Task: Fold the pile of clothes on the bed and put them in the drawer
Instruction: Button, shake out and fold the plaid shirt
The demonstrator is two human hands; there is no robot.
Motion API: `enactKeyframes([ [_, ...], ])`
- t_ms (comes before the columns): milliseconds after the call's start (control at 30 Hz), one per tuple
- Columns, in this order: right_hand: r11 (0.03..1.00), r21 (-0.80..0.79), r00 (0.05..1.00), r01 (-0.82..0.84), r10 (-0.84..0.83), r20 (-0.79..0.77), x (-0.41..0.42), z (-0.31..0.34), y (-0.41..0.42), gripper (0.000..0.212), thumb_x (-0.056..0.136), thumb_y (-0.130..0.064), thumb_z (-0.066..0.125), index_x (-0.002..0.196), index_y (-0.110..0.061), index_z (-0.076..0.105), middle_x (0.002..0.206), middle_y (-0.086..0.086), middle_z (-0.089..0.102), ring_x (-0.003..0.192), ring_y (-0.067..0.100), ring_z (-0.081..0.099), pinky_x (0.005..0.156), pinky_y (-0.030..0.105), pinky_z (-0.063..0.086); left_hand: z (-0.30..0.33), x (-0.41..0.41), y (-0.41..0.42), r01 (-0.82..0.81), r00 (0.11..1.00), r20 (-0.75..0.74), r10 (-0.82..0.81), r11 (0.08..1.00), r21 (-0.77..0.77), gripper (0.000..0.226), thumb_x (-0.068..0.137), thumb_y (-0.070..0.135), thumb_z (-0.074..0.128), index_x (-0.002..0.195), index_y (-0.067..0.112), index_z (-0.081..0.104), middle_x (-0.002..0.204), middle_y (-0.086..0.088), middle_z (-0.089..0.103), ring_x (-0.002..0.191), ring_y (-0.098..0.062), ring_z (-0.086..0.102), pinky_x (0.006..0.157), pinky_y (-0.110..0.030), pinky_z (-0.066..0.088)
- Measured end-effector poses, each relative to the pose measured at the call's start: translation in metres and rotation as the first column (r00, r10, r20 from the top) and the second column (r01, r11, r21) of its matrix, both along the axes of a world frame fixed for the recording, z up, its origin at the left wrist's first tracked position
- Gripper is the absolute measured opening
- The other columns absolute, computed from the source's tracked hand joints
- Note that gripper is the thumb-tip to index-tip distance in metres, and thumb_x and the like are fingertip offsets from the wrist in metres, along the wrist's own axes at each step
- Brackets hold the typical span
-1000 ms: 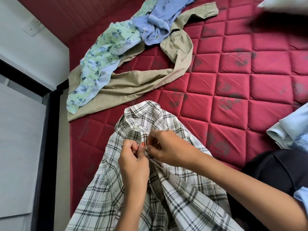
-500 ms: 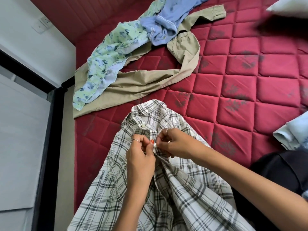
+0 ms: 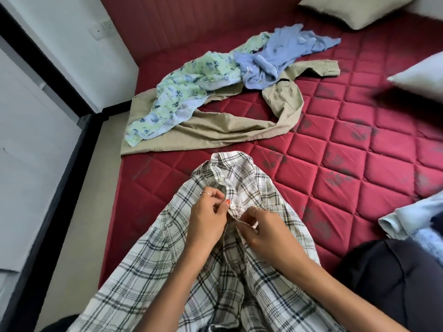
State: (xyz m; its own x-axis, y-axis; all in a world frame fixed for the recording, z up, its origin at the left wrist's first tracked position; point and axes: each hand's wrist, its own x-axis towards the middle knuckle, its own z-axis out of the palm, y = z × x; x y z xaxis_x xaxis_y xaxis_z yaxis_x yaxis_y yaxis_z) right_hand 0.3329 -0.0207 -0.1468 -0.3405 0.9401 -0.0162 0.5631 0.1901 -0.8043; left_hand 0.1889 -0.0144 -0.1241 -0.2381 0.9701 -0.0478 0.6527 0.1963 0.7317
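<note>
Plaid shirt (image 3: 215,271) lies collar-up across the lower centre of the frame, on the red quilted bed (image 3: 347,164). The left hand (image 3: 208,219) and right hand (image 3: 266,233) meet at its front placket, both pinching the cloth around a button. Higher up, left of centre, a floral garment (image 3: 177,101), blue top (image 3: 275,58) and khaki trousers (image 3: 227,125) lie tangled.
</note>
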Motion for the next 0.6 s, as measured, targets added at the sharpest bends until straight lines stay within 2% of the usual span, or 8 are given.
enactKeyframes([
  [67, 0.999, -0.017, 0.999, 0.040, -0.039, 0.034, 0.003, -0.001, -0.003, 0.011, 0.093, -0.032, 0.061, 0.089, -0.021, 0.063, 0.082, -0.004, 0.068, 0.069, 0.009, 0.058, 0.062, 0.022, 0.043, -0.006, 0.000, -0.016, -0.023, 0.997, 0.072, 0.020, 0.999, 0.035, 0.015, 0.096, 0.020, 0.055, 0.088, 0.032, 0.049, 0.104, 0.010, 0.063, 0.077, -0.003, 0.064, 0.056, -0.012, 0.045],
  [167, 0.997, -0.011, 0.993, 0.083, -0.081, 0.081, 0.008, -0.005, -0.007, 0.019, 0.092, -0.035, 0.061, 0.085, -0.018, 0.064, 0.074, -0.002, 0.067, 0.066, 0.014, 0.059, 0.063, 0.028, 0.043, -0.036, 0.006, -0.047, -0.052, 0.996, 0.081, 0.048, 0.997, 0.054, 0.011, 0.098, 0.020, 0.051, 0.108, 0.025, 0.050, 0.096, 0.015, 0.060, 0.057, 0.001, 0.056, 0.049, -0.011, 0.043],
  [233, 0.996, -0.021, 0.992, 0.087, -0.084, 0.089, 0.009, -0.005, -0.009, 0.022, 0.093, -0.037, 0.060, 0.081, -0.018, 0.062, 0.067, -0.004, 0.063, 0.060, 0.010, 0.056, 0.056, 0.020, 0.039, -0.059, 0.009, -0.065, -0.029, 0.999, 0.042, 0.027, 0.998, 0.054, 0.019, 0.097, 0.019, 0.052, 0.115, 0.024, 0.054, 0.108, 0.007, 0.061, 0.078, 0.001, 0.059, 0.064, -0.007, 0.046],
  [300, 0.996, -0.014, 0.989, 0.087, -0.085, 0.118, 0.008, -0.002, -0.012, 0.022, 0.093, -0.037, 0.061, 0.082, -0.018, 0.063, 0.063, -0.007, 0.058, 0.056, 0.004, 0.050, 0.053, 0.015, 0.036, -0.074, 0.010, -0.077, 0.006, 1.000, 0.026, -0.007, 0.999, 0.038, 0.031, 0.096, 0.012, 0.052, 0.126, 0.018, 0.057, 0.121, 0.006, 0.058, 0.105, -0.003, 0.056, 0.091, -0.014, 0.048],
  [367, 0.996, -0.017, 0.983, 0.082, -0.078, 0.166, 0.008, 0.000, -0.015, 0.025, 0.093, -0.036, 0.061, 0.085, -0.013, 0.067, 0.061, -0.007, 0.055, 0.052, 0.004, 0.045, 0.050, 0.017, 0.034, -0.081, 0.010, -0.084, 0.064, 0.998, 0.003, -0.064, 0.998, 0.028, 0.036, 0.096, 0.004, 0.050, 0.129, 0.016, 0.056, 0.124, 0.008, 0.056, 0.110, -0.002, 0.052, 0.099, -0.015, 0.043],
  [433, 0.998, -0.027, 0.973, 0.063, -0.055, 0.225, 0.007, 0.002, -0.019, 0.023, 0.093, -0.030, 0.061, 0.090, -0.009, 0.070, 0.066, -0.003, 0.058, 0.056, 0.011, 0.048, 0.054, 0.025, 0.033, -0.084, 0.012, -0.088, 0.086, 0.995, -0.049, -0.084, 0.996, 0.038, 0.034, 0.096, 0.004, 0.048, 0.128, 0.012, 0.058, 0.128, 0.002, 0.057, 0.116, -0.007, 0.053, 0.099, -0.010, 0.037],
  [500, 0.997, -0.041, 0.963, 0.059, -0.046, 0.267, 0.006, 0.006, -0.023, 0.017, 0.091, -0.015, 0.057, 0.099, -0.009, 0.071, 0.074, 0.001, 0.059, 0.064, 0.015, 0.050, 0.061, 0.023, 0.035, -0.086, 0.016, -0.088, 0.048, 0.996, -0.072, -0.044, 0.997, 0.060, 0.027, 0.097, 0.012, 0.049, 0.120, 0.010, 0.062, 0.123, -0.001, 0.059, 0.114, -0.015, 0.054, 0.091, -0.014, 0.036],
  [600, 0.989, -0.099, 0.945, 0.111, -0.074, 0.319, 0.006, 0.009, -0.026, 0.023, 0.085, -0.003, 0.053, 0.101, -0.004, 0.071, 0.082, 0.011, 0.068, 0.066, 0.018, 0.053, 0.060, 0.022, 0.037, -0.088, 0.022, -0.085, 0.005, 0.997, -0.082, 0.001, 0.998, 0.069, 0.020, 0.099, 0.020, 0.047, 0.103, 0.017, 0.066, 0.102, 0.007, 0.060, 0.094, -0.014, 0.057, 0.074, -0.011, 0.037],
])
